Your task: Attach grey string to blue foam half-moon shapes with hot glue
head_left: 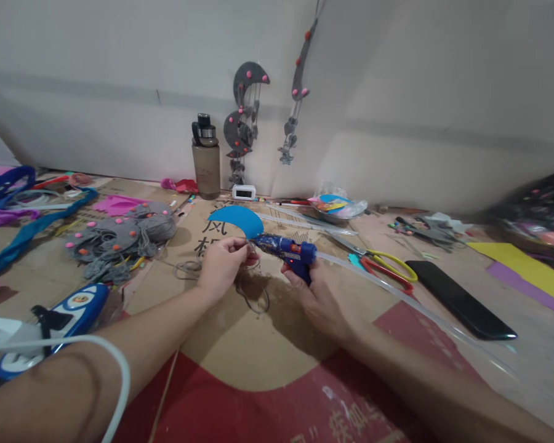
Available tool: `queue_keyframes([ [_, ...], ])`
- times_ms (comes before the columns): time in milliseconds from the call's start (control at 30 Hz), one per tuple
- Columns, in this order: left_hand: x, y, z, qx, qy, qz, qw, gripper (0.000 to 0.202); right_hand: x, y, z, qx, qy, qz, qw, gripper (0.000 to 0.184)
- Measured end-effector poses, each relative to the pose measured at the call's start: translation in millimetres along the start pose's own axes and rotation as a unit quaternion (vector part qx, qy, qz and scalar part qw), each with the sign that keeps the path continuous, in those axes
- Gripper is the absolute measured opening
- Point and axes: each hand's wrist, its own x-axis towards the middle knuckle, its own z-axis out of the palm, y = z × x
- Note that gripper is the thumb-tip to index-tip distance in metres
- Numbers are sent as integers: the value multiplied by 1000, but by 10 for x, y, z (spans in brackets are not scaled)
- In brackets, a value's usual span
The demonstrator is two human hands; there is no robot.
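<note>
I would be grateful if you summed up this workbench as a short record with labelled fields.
Left hand: at the lower end of a blue crescent; exact grip unclear
Right hand: holding a blue glue gun, nozzle toward the left hand
Feed: long clear stick running from the gun's back end
Right side: scissors with yellow and red handles; flat black object
Left side: grey yarn bundle
Back: bottle beside a small white clock-like device
Wall: hanging grey crescents with pink and orange dots
</note>
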Motion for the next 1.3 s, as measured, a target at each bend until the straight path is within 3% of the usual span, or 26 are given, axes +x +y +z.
queue_keyframes([
  [533,4,11,4,-42,11,1,999,24,10,7,-16,-32,6,10,999,28],
  [900,25,-2,4,-55,18,11,998,23,7,23,-6,-27,11,34,999,28],
  [1300,-2,16,0,-15,-5,3,1000,14,-16,-51,5,-18,4,6,1000,30],
])
